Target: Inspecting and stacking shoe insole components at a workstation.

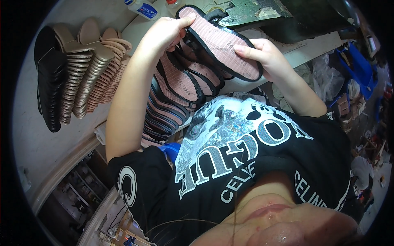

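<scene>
Nearest to my camera is the black printed T-shirt of the person wearing it, filling the lower half of the view. From it two bare forearms rise toward a pink insole with black edging, which I take as my landmark.

The left hand pinches the toe end of that insole, thumb on top and fingers curled beneath it. The right hand grips the heel end, fingers laid over the pink face and closed around the black edge. Both hands are shut on the insole, which is held in the air, tilted, its pink fabric side facing up toward me.

Directly below the insole, between the two forearms, lies a fanned stack of matching pink insoles, overlapping one another and running down toward the shirt. They rest on the white counter.

Well to the left of the held insole, on the same counter, stand rows of tan shoe soles packed on edge, and just beyond them, farther left, a row of black soles.

Above and left of the insole, at the far edge of the counter, I see a white bottle with a blue label. Above and right of the insole is a dark, worn machine surface. Far to the right are blue bins among clutter too small to tell apart.
</scene>
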A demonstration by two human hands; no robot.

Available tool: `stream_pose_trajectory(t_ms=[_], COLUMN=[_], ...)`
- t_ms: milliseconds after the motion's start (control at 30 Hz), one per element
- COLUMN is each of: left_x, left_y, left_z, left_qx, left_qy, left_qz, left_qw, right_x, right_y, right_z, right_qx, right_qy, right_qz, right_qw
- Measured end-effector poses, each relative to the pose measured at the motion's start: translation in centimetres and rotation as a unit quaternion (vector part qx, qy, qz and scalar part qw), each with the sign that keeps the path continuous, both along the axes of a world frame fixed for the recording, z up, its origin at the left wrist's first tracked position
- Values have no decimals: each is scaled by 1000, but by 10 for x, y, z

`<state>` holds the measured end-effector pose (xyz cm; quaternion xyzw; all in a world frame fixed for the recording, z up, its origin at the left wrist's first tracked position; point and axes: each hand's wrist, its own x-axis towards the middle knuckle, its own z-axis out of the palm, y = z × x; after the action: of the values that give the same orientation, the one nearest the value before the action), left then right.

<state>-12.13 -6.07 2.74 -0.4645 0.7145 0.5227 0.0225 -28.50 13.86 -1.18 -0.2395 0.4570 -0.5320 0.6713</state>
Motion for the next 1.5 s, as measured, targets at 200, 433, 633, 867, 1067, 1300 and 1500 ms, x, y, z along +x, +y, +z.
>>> stream_pose_trajectory(t_ms=[200,433,633,867,1067,1300,1500], left_x=[19,53,53,47,58,66,69], left_y=[10,87,131,158,171,170,172], left_z=[-16,-8,12,10,18,6,-5], left_qx=[-58,179,-50,-171,-266,-256,-213], left_qy=[94,509,479,467,346,380,446], left_qz=[87,256,243,205,137,154,177], left_qw=[990,802,842,843,889,876,851], right_x=[36,63,65,59,66,66,56], right_y=[-21,8,4,6,-3,-8,-8], right_z=[-11,25,55,83,107,82,56], right_qx=[-83,-152,-324,-360,-365,-371,-328], right_qy=[126,91,422,752,767,725,468], right_qz=[-12,117,-112,45,116,40,63], right_qw=[989,977,839,550,515,580,818])
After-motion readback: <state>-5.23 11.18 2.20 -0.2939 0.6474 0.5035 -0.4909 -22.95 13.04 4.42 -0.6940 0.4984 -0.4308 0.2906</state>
